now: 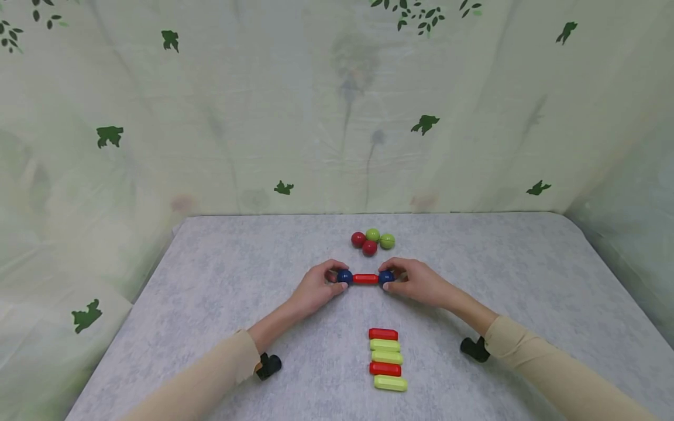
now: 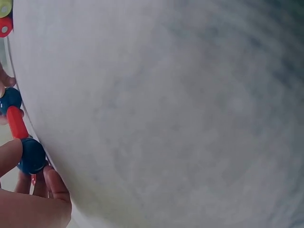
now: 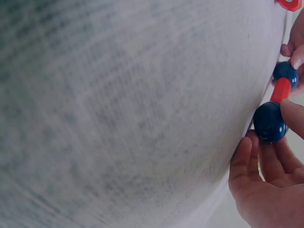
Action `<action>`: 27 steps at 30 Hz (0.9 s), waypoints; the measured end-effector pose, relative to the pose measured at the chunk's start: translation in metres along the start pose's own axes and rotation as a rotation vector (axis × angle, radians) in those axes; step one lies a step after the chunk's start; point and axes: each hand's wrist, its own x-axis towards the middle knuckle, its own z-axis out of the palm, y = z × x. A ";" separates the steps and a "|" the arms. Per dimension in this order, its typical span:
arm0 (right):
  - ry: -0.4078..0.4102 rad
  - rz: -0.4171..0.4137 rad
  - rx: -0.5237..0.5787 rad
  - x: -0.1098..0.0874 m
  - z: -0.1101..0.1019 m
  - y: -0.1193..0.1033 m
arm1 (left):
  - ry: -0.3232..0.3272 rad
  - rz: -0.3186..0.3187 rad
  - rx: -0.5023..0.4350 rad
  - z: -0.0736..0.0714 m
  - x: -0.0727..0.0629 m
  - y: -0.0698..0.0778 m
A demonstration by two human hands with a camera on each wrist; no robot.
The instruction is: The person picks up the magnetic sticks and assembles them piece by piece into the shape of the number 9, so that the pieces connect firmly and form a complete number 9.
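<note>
A red rod (image 1: 365,279) lies level between two dark blue balls, joined end to end with them. My left hand (image 1: 317,285) pinches the left blue ball (image 1: 344,276) between thumb and fingers. On the other side, the right blue ball (image 1: 386,278) is pinched by my right hand (image 1: 421,282). The left wrist view shows the nearer blue ball (image 2: 32,156) between thumb and fingertips, with the red rod (image 2: 17,122) leading to the far one. In the right wrist view, thumb and fingers are around the blue ball (image 3: 270,121).
Behind the hands sit two red balls (image 1: 370,248) and two green balls (image 1: 387,241), bunched together. Nearer me, several red and yellow-green rods (image 1: 386,356) lie in a column. A pale cloth (image 1: 210,327) covers the table, and a printed curtain (image 1: 316,117) hangs behind.
</note>
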 end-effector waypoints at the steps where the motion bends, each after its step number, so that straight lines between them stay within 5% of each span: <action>1: 0.000 -0.001 0.000 0.000 0.000 0.000 | -0.006 -0.002 -0.002 0.000 0.000 0.001; 6: 0.000 -0.001 0.000 0.000 -0.001 0.001 | -0.035 -0.006 -0.016 -0.003 -0.001 0.003; 9: -0.004 -0.002 0.004 0.000 -0.001 0.001 | 0.003 0.041 0.057 -0.002 -0.006 0.007; 13: -0.003 -0.013 0.015 0.000 -0.003 0.002 | 0.080 0.204 0.165 0.005 -0.018 0.019; 17: 0.000 -0.029 0.023 -0.001 -0.004 0.003 | 0.088 0.360 0.144 0.015 -0.030 0.029; 21: -0.005 -0.032 0.018 0.000 -0.004 0.003 | 0.008 0.374 0.105 0.024 -0.041 0.032; 27: -0.002 -0.035 0.018 0.000 -0.002 0.003 | -0.203 0.270 0.048 0.034 -0.054 0.029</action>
